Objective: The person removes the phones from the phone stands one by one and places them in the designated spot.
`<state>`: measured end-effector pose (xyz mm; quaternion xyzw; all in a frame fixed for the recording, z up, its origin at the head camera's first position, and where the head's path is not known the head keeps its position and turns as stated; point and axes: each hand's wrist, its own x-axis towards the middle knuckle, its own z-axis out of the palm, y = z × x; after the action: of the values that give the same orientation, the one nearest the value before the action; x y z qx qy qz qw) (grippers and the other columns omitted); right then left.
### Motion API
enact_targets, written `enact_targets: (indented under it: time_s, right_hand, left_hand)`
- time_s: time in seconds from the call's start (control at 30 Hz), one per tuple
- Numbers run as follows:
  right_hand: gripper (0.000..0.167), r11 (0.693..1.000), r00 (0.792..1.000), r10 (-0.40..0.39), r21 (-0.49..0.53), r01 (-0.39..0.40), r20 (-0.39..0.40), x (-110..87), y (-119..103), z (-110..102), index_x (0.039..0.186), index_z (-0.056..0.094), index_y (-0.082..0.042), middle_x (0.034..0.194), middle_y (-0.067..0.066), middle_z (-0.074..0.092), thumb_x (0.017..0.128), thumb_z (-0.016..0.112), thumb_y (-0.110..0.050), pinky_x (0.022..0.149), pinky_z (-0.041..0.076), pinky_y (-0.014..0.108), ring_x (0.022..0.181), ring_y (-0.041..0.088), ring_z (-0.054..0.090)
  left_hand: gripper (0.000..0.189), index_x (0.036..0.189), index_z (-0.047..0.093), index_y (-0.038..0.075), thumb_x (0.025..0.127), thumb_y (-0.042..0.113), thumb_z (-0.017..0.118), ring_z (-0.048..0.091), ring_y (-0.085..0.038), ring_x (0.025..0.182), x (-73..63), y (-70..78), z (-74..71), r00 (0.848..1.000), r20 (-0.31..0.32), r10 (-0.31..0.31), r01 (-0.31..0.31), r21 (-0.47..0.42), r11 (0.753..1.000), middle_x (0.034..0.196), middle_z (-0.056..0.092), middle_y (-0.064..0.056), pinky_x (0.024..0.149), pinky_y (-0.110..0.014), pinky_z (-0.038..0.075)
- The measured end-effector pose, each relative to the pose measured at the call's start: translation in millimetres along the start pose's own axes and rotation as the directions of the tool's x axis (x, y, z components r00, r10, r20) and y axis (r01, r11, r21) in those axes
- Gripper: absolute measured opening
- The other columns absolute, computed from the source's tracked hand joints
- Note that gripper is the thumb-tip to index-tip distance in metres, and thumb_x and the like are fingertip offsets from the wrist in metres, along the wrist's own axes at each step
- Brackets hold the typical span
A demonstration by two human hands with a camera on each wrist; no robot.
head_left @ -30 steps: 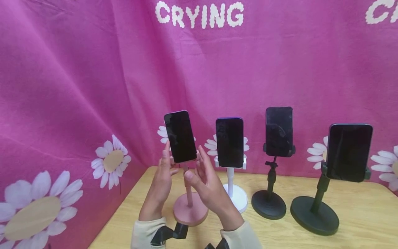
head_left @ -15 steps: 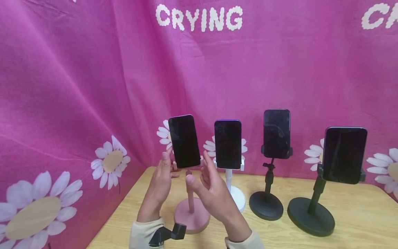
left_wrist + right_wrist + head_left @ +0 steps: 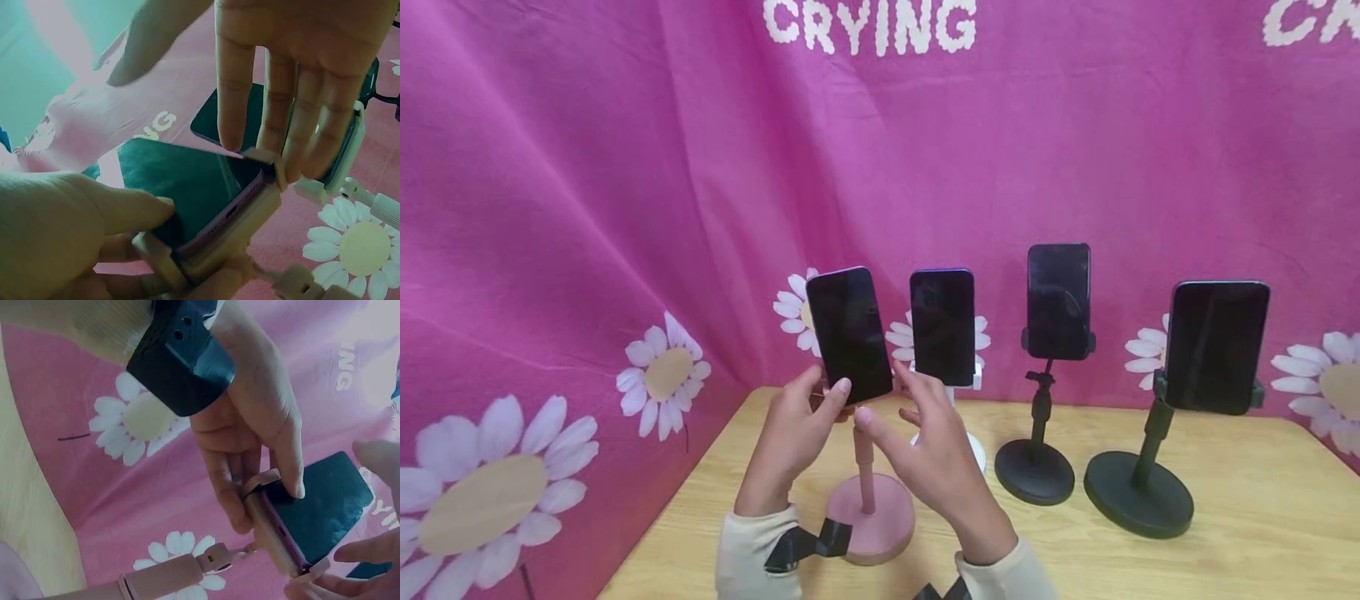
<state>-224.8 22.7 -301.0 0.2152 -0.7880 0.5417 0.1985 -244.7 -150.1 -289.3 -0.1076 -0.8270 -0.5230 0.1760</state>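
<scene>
Left hand (image 3: 793,425) pinched the phone (image 3: 847,329), thumb on its front; right hand (image 3: 936,437) was spread beside it. Seated atop the pink stand (image 3: 880,521), the phone seemed stiff, slick and fragile, best gripped by its side edges.

A magenta cloth (image 3: 1075,150) hangs in folds across the far side and down the left, with white lettering (image 3: 880,27) reading CRYING high up and more letters cut off at far right. White daisies (image 3: 667,374) with tan centres dot its lower part, the largest at near left. The pale wood-grained desk (image 3: 1247,483) has a rounded far right corner.
</scene>
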Motion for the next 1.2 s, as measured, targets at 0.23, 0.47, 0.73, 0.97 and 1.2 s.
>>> enact_targets:
  time_s: [0.23, 0.47, 0.73, 0.97, 1.2]
  right_hand:
    - [0.05, 0.997, 0.997, -0.029, -0.07, 0.024, -0.071, -5.5, 18, -10, 0.136, 0.055, -0.016, 0.119, 0.001, 0.062, 0.089, 0.07, -0.023, 0.078, 0.055, 0.035, 0.103, 0.014, 0.06]
    - [0.026, 0.989, 0.986, -0.074, -0.136, 0.054, -0.146, -3.8, 26, -27, 0.114, 0.068, -0.009, 0.1, 0.001, 0.067, 0.088, 0.07, -0.011, 0.074, 0.054, 0.034, 0.089, 0.01, 0.062]
    - [0.012, 0.972, 0.985, -0.138, -0.206, 0.115, -0.102, -3.9, 19, -58, 0.097, 0.069, -0.01, 0.084, -0.005, 0.067, 0.086, 0.073, -0.012, 0.077, 0.056, 0.036, 0.078, 0.005, 0.064]
    - [0.01, 0.957, 0.985, -0.171, -0.242, 0.159, -0.027, -3.4, 6, -83, 0.097, 0.067, -0.011, 0.084, -0.006, 0.066, 0.088, 0.071, -0.011, 0.079, 0.056, 0.037, 0.08, 0.006, 0.064]
    - [0.009, 0.966, 0.996, -0.082, -0.244, 0.091, 0.044, -11.2, 0, -99, 0.097, 0.065, -0.015, 0.081, -0.008, 0.064, 0.089, 0.07, -0.014, 0.078, 0.055, 0.032, 0.077, 0.005, 0.063]
  left_hand:
    - [0.027, 0.119, 0.064, 0.011, 0.093, 0.015, 0.065, 0.07, -0.02, 0.08, -6.4, -4.7, 9.6, 0.994, 0.096, 0.045, -0.037, -0.081, 0.996, 0.098, 0.068, -0.009, 0.075, -0.035, 0.057]
    - [0.025, 0.117, 0.064, 0.011, 0.094, 0.022, 0.063, 0.07, -0.017, 0.079, -7.5, -2.1, 14.7, 0.975, 0.209, 0.074, -0.058, -0.08, 0.995, 0.096, 0.068, -0.007, 0.074, -0.031, 0.057]
    - [0.026, 0.117, 0.063, 0.007, 0.095, 0.02, 0.063, 0.07, -0.02, 0.079, -7.8, 14.7, 17.4, 0.94, 0.309, 0.148, -0.113, -0.126, 0.986, 0.096, 0.07, -0.009, 0.074, -0.029, 0.056]
    - [0.029, 0.124, 0.059, 0.009, 0.097, 0.016, 0.059, 0.07, -0.018, 0.08, -7.1, 32.4, 23.9, 0.905, 0.358, 0.229, -0.184, -0.157, 0.97, 0.099, 0.07, -0.009, 0.073, -0.029, 0.057]
    - [0.034, 0.13, 0.054, 0.01, 0.097, 0.017, 0.058, 0.071, -0.02, 0.082, -14.1, 32.9, 37.4, 0.887, 0.406, 0.222, -0.141, -0.22, 0.965, 0.103, 0.07, -0.011, 0.076, -0.029, 0.056]
